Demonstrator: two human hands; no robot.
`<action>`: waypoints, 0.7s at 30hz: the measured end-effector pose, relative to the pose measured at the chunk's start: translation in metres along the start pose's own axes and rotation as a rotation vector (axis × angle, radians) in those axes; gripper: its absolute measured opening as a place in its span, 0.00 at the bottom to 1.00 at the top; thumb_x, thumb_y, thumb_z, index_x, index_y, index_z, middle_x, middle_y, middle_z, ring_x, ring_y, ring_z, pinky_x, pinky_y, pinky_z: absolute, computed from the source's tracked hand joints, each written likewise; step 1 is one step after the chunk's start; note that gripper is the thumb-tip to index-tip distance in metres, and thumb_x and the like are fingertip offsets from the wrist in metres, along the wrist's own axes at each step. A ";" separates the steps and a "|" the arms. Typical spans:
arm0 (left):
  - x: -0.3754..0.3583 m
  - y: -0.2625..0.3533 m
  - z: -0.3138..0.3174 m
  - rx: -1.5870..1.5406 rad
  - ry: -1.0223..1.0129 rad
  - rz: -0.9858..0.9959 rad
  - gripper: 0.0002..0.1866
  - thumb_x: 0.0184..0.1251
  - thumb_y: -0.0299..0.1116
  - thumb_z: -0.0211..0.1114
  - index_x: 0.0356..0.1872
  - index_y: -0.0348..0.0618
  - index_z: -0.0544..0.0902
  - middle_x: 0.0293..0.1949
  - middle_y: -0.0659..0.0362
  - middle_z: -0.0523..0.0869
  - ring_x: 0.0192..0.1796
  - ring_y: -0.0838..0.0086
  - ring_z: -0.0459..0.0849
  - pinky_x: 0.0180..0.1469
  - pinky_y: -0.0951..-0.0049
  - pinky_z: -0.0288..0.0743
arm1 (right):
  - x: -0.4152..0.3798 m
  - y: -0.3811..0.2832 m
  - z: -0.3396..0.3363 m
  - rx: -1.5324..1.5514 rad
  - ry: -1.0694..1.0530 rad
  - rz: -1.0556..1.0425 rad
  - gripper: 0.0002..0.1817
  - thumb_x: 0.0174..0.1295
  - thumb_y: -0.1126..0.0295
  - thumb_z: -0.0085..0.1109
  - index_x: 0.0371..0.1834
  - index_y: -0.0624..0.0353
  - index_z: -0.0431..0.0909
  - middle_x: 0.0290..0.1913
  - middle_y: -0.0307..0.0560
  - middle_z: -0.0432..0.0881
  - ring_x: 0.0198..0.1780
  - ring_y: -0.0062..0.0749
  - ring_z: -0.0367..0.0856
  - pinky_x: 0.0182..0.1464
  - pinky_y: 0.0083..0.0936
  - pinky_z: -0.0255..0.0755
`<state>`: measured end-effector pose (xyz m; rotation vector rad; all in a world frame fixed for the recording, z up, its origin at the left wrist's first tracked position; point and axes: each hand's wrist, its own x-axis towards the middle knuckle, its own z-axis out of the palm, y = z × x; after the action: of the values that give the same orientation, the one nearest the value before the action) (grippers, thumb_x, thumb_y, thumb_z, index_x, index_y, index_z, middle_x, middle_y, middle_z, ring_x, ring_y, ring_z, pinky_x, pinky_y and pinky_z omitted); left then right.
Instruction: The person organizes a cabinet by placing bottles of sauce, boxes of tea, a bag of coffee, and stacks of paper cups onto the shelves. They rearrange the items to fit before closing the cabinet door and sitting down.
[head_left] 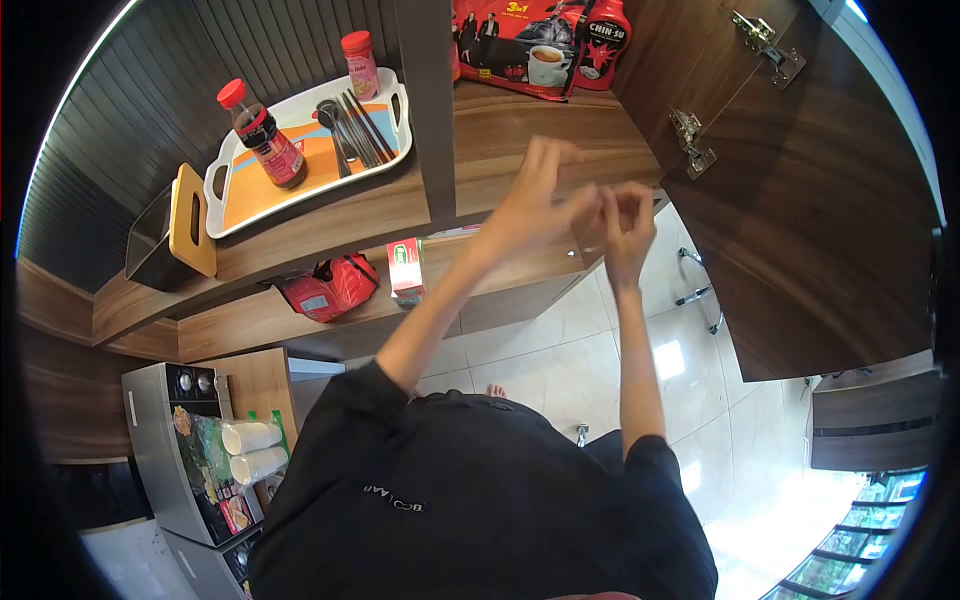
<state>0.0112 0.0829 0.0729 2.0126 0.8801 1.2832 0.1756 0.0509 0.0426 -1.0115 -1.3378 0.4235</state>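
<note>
My left hand (535,195) is raised in front of the shelf, smeared by motion. Its fingers stretch forward, apart from the thumb, which points toward the other hand. Beside it, my right hand (628,228) has its fingers curled toward the thumb in a pinch. What sits in that pinch, if anything, is too small to make out. The two hands meet or nearly meet at the fingertips. Behind them lies the wooden cabinet shelf (500,125), with a red coffee bag (515,50) and a red Chin-Su bottle (603,45) at its back.
An open cabinet door (810,210) hangs at the right on metal hinges (690,140). On the left shelf, a white-rimmed tray (403,110) bears bottles, chopsticks and spoons. Below are a red bag (335,290) and a small box (405,268). Cup stacks (255,450) stand lower left.
</note>
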 end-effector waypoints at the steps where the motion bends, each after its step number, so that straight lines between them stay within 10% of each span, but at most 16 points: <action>1: 0.024 -0.009 0.005 -0.090 0.042 -0.063 0.26 0.66 0.39 0.69 0.59 0.36 0.71 0.57 0.46 0.70 0.61 0.47 0.72 0.64 0.55 0.69 | 0.019 0.005 0.004 0.001 -0.006 -0.022 0.09 0.69 0.72 0.63 0.45 0.60 0.72 0.33 0.41 0.81 0.29 0.20 0.77 0.32 0.21 0.72; 8: 0.080 -0.125 0.029 0.812 0.374 -0.026 0.30 0.66 0.40 0.66 0.60 0.28 0.68 0.61 0.39 0.69 0.63 0.45 0.71 0.65 0.48 0.66 | 0.139 0.108 0.039 0.054 -0.268 0.062 0.19 0.63 0.69 0.69 0.51 0.62 0.70 0.42 0.46 0.80 0.32 0.22 0.80 0.35 0.22 0.74; 11: 0.088 -0.125 0.020 0.828 0.294 -0.100 0.29 0.64 0.41 0.66 0.58 0.29 0.70 0.58 0.41 0.72 0.61 0.48 0.72 0.61 0.50 0.67 | 0.172 0.147 0.063 -0.250 -0.137 -0.081 0.21 0.63 0.67 0.70 0.51 0.62 0.69 0.44 0.49 0.78 0.34 0.25 0.82 0.37 0.24 0.75; 16: 0.113 -0.130 0.006 0.836 0.305 -0.219 0.27 0.64 0.39 0.66 0.56 0.29 0.71 0.58 0.41 0.73 0.62 0.50 0.72 0.62 0.52 0.67 | 0.201 0.153 0.096 -0.561 -0.057 -0.316 0.27 0.68 0.49 0.60 0.49 0.68 0.70 0.45 0.63 0.78 0.39 0.66 0.79 0.42 0.49 0.74; 21: 0.119 -0.149 0.011 0.907 0.387 -0.178 0.25 0.66 0.39 0.65 0.54 0.28 0.71 0.54 0.41 0.73 0.59 0.49 0.72 0.61 0.50 0.67 | 0.205 0.129 0.085 -0.490 -0.237 -0.254 0.21 0.68 0.53 0.60 0.49 0.60 0.78 0.39 0.62 0.80 0.42 0.60 0.82 0.41 0.46 0.75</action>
<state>0.0265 0.2652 0.0191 2.2473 2.0649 1.3156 0.1815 0.3076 0.0544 -1.1935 -1.8122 0.0165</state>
